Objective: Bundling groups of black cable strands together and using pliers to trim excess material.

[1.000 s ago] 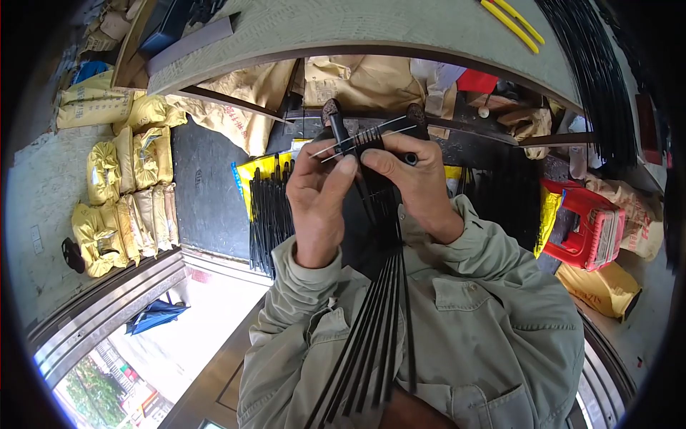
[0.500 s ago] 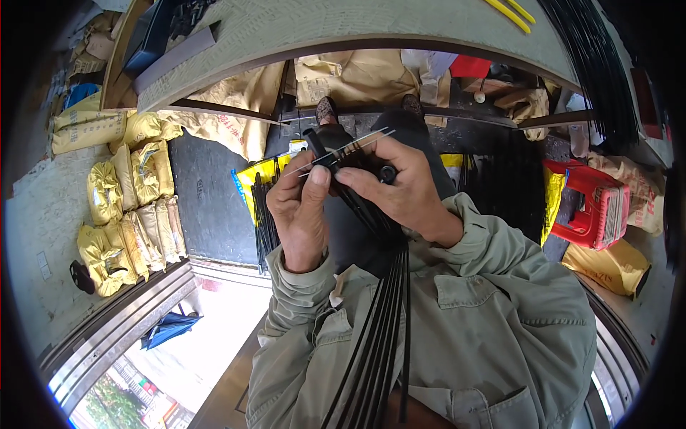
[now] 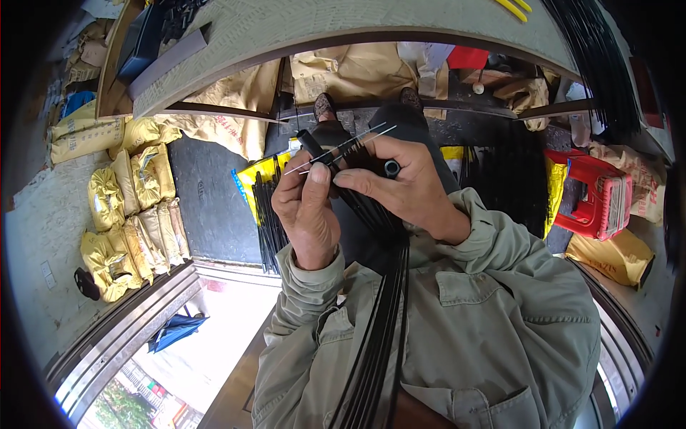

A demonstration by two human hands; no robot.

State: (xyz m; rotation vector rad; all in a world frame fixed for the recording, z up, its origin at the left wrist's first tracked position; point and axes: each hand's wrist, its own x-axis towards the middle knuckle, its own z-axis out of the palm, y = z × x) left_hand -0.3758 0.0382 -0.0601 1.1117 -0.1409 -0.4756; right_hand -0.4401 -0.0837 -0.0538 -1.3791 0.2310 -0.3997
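My left hand [image 3: 307,218] is closed, its thumb pressed against a short black tube [image 3: 307,141] that sticks up past the fingers. Two thin silvery wires [image 3: 377,131] cross from the left fingertips toward the right hand. My right hand [image 3: 414,189] is closed on the upper ends of several slim black rods [image 3: 371,343], pinched between thumb and fingers. That bundle runs down across my lap and chest toward the lower edge. By the right palm shows the round open end of another black tube [image 3: 391,169]. The fingers partly hide where wires and rods meet.
A table [image 3: 321,50] curves across the far side, with black rods [image 3: 597,79] hanging over its right end. More black rods [image 3: 268,222] lie left of my knees. Yellow sacks [image 3: 111,250] stand at left. A red plastic stool [image 3: 604,193] lies at right.
My hands stay nearly in place at the wires and rod ends. The wires have tilted slightly, and the rod bundle over my chest has drawn closer together. The whole view has shifted a little.
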